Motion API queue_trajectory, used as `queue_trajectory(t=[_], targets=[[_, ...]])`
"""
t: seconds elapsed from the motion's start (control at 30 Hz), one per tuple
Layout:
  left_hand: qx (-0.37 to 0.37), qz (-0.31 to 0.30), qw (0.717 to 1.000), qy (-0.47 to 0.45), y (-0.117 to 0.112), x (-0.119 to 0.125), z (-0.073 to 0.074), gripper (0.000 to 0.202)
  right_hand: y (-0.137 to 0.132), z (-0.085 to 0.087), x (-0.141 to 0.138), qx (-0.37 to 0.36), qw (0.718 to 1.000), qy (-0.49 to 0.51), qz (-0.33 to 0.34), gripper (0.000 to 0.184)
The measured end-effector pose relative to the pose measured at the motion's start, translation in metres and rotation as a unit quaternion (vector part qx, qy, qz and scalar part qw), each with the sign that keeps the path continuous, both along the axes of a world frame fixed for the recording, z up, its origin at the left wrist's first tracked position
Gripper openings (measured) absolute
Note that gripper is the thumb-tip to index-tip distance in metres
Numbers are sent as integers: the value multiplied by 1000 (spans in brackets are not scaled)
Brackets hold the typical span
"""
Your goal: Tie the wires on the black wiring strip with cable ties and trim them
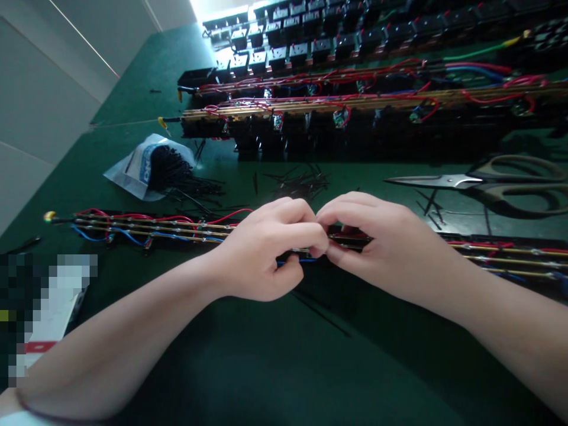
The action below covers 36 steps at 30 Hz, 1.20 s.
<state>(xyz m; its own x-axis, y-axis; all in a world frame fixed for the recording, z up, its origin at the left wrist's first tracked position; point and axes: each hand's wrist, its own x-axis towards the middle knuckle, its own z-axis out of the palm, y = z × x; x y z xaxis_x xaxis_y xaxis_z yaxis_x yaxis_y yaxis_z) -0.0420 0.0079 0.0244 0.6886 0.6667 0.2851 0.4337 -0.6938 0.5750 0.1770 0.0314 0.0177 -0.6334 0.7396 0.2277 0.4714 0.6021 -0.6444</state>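
Note:
Fingers bent and closed, my left hand [284,242] lies over the middle of a long wired strip [173,228] with brass rods and red and blue wires. What its fingertips pinch is hidden. My right hand [386,236] meets it fingertip to fingertip, thumb on the near side and fingers on the far side, gripping across the strip. A thin black cable tie [326,316] slants out on the near side, just below my left hand; whether it is held or lies on the table cannot be told.
Behind the strip lie an open plastic bag [133,168] of black cable ties, a loose pile of ties [302,182] and black-handled scissors [488,182]. More wired rod assemblies [310,106] and rows of black housings [302,53] stand farther back on the green table [266,367].

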Motion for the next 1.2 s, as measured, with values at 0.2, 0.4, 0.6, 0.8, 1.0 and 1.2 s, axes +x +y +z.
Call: queue_trajectory(t=[0.2,0.4,0.6,0.8,1.0,1.2], targets=[[32,-44,995,83,0,-3,2,32,-2,7,2,-48,998,13,-43,13],[82,-54,984,150,-2,-4,-2,35,-2,8,2,-64,997,14,-47,13],[85,-36,988,121,0,-2,-5,20,0,3,2,-45,998,26,-44,9],[1,-18,998,59,5,-2,-1,7,-2,6,5,-28,999,26,-28,7],[-46,40,998,-1,4,-2,-2,7,-3,6,7,-23,999,24,-8,7],[-21,56,998,2,4,0,-3,12,-3,7,6,-27,999,33,-3,8]])
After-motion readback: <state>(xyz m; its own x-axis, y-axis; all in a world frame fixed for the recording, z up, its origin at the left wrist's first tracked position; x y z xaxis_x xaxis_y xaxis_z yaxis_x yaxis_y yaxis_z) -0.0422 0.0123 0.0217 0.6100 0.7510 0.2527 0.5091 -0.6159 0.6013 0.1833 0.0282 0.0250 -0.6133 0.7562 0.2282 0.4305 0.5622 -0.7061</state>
